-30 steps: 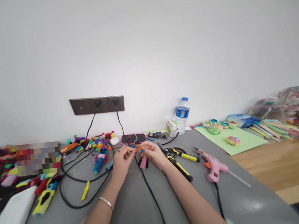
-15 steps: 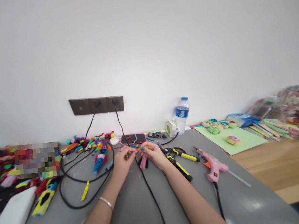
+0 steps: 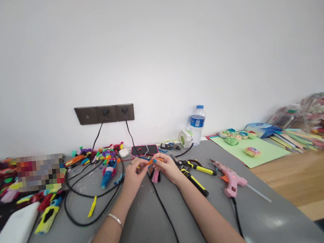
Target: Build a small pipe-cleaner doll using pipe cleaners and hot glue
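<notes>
Over the middle of the grey table, my left hand [image 3: 136,174] and my right hand [image 3: 169,169] meet, fingertips almost touching. Both pinch a small orange piece [image 3: 158,160] that looks like pipe cleaner. A pink fuzzy piece [image 3: 155,176] with something dark beside it hangs below my right fingers; whether it joins the orange piece I cannot tell. Right of my right hand lie yellow-and-black pliers [image 3: 195,181]. A blue fuzzy figure [image 3: 108,175] lies to the left of my left hand.
A pink glue gun [image 3: 232,179] with its cord lies at the right. Black cable [image 3: 74,218] loops on the left and runs beneath my hands. Behind stand a water bottle [image 3: 198,125] and small box [image 3: 186,138]; a phone [image 3: 144,150] lies near the wall. Green paper [image 3: 257,160] covers the right corner.
Almost nothing differs. My fingers have shifted very slightly around the orange piece; both hands stay in the same spot.
</notes>
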